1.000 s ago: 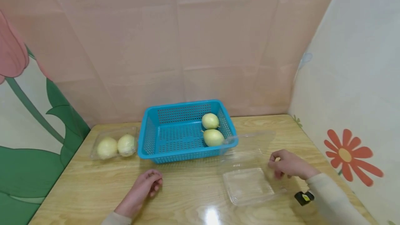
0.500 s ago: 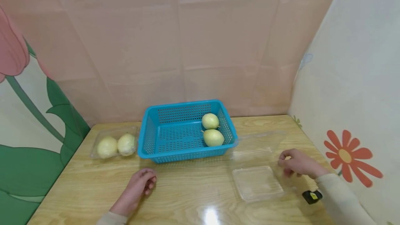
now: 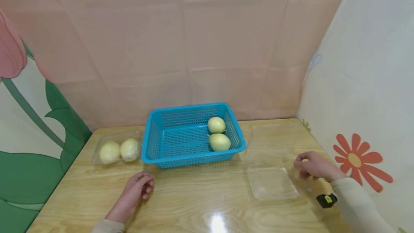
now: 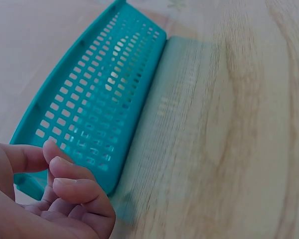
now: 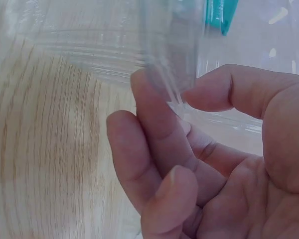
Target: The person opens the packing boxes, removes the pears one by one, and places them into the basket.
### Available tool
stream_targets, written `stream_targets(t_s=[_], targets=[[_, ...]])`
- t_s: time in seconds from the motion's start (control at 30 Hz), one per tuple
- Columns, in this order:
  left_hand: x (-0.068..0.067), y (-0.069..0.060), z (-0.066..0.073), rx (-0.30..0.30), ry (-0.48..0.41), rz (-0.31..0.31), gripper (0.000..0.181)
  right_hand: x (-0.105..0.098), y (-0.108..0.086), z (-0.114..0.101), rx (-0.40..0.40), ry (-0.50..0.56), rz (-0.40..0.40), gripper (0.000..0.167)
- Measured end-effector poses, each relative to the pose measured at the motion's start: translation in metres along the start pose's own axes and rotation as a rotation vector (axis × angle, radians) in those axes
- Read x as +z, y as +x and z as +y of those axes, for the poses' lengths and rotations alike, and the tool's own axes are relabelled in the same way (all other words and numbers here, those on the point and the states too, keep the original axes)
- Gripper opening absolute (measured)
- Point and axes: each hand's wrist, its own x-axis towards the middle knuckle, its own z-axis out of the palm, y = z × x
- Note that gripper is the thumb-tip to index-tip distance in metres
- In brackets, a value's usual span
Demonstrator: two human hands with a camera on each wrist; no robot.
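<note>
My right hand [image 3: 315,166] pinches the side edge of a clear plastic clamshell container [image 3: 273,183] between thumb and fingers. In the right wrist view, the transparent wall [image 5: 172,45] of that container runs up from the fingertips. Its lid is folded back toward the basket and is hard to make out. My left hand [image 3: 136,188] rests near the table, fingers loosely curled around nothing. Ahead of it in the left wrist view stands the blue perforated basket [image 4: 89,99]. Two pale yellow pears [image 3: 220,142] lie at the basket's right end.
Left of the basket [image 3: 194,159] stands another clear container [image 3: 103,137] with two pale round fruits [image 3: 110,152] inside. A small black object with a yellow mark [image 3: 326,200] is by the right sleeve. Walls border the wooden table [image 3: 194,197] behind and at right.
My right hand has slid the clear clamshell rightward and slightly away, its lid now lower and farther from the basket. My left hand has drifted left, still holding nothing.
</note>
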Motion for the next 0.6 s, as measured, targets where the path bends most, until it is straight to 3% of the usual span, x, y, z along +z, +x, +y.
stream_targets(t_s=[0.6], targets=[[-0.011,0.001,0.008,-0.003,0.024,0.036,0.015,-0.002,0.03,0.007,-0.043,0.019,0.134,0.028]])
